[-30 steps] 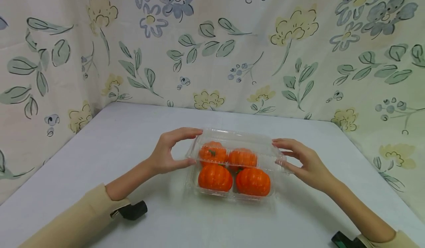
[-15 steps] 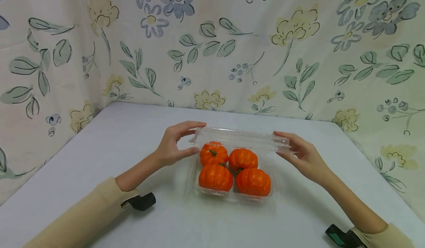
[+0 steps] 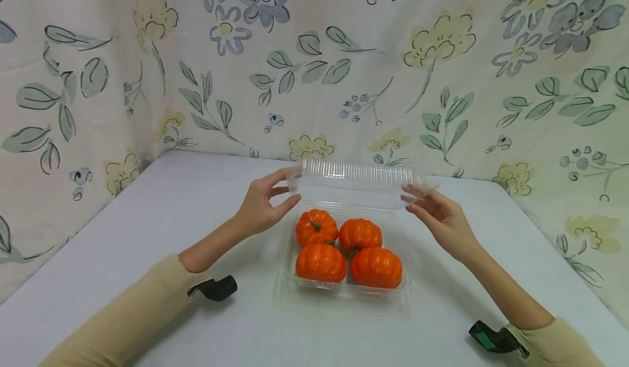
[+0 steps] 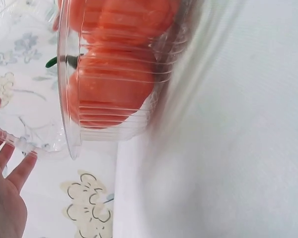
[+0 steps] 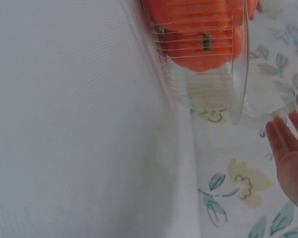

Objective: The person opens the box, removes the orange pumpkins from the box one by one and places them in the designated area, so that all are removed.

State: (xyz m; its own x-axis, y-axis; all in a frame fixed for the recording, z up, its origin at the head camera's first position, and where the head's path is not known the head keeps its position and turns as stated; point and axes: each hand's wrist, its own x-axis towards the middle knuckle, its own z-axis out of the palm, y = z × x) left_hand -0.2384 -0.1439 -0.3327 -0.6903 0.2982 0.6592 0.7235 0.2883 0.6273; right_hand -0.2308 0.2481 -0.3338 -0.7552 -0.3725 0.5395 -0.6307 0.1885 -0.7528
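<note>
Holding the clear plastic lid by both ends, with thumb and fingers clamped on it at either side: left hand past the far left corner of the clear plastic tray, right hand past the far right corner. Keeping the lid raised above the tray's far edge, with its long axis running from hand to hand, roughly along that edge. Favouring neither hand for nearness. Calling, as far as can be judged, for even travel at both ends in any swing, to avoid twisting such thin plastic.

Counting four glossy orange pumpkins inside the tray, two along its near side and two along the far.

Hard to trace: the join between lid and tray, clear plastic against a pale tabletop. Seeing the right fingers partly through the ribbed lid in the head view. Missing much of each hand in its own wrist view, cut off at the border. Cannot tell the firmness of either pinch.
</note>
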